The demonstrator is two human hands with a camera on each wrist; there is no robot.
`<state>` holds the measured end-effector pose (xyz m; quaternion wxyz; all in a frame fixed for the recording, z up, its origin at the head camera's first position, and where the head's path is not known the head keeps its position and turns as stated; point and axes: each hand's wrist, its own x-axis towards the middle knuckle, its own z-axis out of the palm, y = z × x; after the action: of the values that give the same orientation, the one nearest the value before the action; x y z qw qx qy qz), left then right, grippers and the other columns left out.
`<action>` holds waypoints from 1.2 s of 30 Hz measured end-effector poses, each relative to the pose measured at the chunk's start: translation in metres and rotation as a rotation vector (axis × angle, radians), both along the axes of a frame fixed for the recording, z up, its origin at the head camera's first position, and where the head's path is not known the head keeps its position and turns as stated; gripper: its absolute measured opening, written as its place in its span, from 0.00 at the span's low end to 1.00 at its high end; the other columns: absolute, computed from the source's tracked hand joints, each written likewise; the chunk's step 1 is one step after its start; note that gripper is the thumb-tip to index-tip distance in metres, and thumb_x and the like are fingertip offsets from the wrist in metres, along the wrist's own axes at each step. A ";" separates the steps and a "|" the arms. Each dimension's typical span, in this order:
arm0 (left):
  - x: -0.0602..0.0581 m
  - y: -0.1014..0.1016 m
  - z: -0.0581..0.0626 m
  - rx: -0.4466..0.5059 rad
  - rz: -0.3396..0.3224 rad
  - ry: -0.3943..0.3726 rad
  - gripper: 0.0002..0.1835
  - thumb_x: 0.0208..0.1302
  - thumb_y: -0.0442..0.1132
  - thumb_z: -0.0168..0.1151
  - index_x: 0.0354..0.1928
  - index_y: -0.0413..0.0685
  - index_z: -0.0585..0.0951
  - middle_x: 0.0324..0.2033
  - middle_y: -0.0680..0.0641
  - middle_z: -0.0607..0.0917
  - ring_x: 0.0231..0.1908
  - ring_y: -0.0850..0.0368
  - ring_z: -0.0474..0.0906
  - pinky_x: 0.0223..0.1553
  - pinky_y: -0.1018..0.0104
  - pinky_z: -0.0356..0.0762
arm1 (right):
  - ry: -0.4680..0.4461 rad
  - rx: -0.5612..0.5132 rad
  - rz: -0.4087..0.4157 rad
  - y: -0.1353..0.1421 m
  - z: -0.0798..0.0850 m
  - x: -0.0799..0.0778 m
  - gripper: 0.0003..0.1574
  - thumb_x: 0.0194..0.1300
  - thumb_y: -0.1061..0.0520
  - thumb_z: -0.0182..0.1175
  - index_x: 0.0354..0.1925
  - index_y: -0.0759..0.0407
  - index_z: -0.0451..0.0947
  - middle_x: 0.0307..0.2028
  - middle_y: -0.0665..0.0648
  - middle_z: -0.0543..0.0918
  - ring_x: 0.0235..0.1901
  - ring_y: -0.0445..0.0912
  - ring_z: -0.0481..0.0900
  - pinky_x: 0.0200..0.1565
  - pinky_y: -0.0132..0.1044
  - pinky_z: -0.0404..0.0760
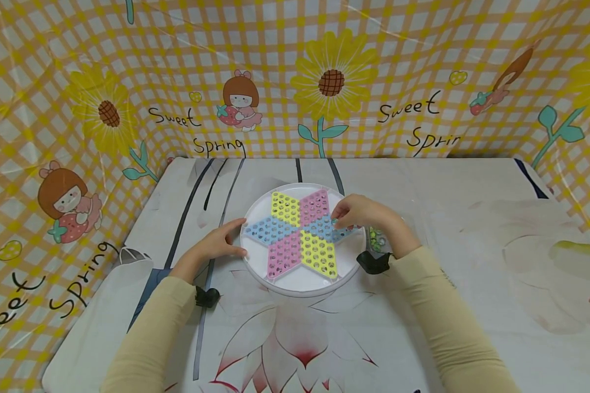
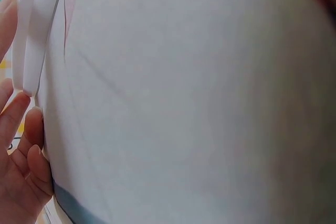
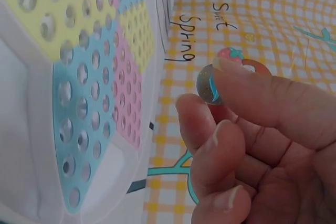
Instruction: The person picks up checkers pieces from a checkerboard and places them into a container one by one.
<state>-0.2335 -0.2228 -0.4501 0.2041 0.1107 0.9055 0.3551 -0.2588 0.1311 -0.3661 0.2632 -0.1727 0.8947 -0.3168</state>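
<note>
A white round Chinese checkers board [image 1: 255, 262] with a star of pink, yellow and blue triangles lies on the table. At its left side my left hand [image 1: 215, 243] touches the rim, thumb and forefinger spread apart along it. In the left wrist view, fingertips [image 2: 21, 100] are right at the white rim [image 2: 39, 35]. Above the right blue triangle [image 1: 344, 233], my right hand [image 1: 361, 213] pinches a clear glass marble [image 3: 208, 85] with a blue swirl between thumb and fingers. The holes [image 3: 82, 107] of the blue triangle show up close in the right wrist view.
A clear container of green-tinted marbles [image 1: 375, 240] sits just right of the board, partly hidden by my right wrist. A checked cloth with sunflowers [image 1: 331, 82] hangs behind and left of the table. The tablecloth [image 1: 300, 333] carries a flower print.
</note>
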 end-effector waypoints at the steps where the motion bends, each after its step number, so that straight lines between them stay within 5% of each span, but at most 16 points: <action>1: 0.000 0.000 0.000 0.000 0.001 0.000 0.48 0.48 0.48 0.70 0.70 0.51 0.55 0.41 0.43 0.72 0.33 0.52 0.66 0.33 0.63 0.65 | 0.001 -0.004 -0.003 0.002 0.000 0.000 0.14 0.57 0.62 0.60 0.41 0.69 0.76 0.27 0.55 0.74 0.27 0.45 0.69 0.33 0.39 0.71; 17: 0.000 0.000 -0.001 0.008 -0.003 0.001 0.48 0.49 0.48 0.70 0.70 0.51 0.55 0.40 0.44 0.71 0.31 0.53 0.65 0.32 0.64 0.64 | -0.003 -0.102 -0.075 0.042 0.006 0.002 0.11 0.57 0.59 0.59 0.37 0.66 0.75 0.23 0.55 0.73 0.23 0.46 0.68 0.27 0.36 0.68; 36: -0.001 -0.001 -0.001 0.007 -0.013 0.007 0.48 0.49 0.47 0.70 0.69 0.50 0.55 0.35 0.44 0.69 0.32 0.53 0.64 0.32 0.64 0.64 | 0.026 -0.046 -0.175 0.089 0.006 0.006 0.19 0.59 0.56 0.59 0.46 0.69 0.74 0.30 0.55 0.77 0.29 0.46 0.71 0.32 0.37 0.70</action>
<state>-0.2340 -0.2240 -0.4512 0.2029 0.1185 0.9042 0.3566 -0.2533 0.2197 -0.3596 0.2190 -0.1041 0.9022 -0.3568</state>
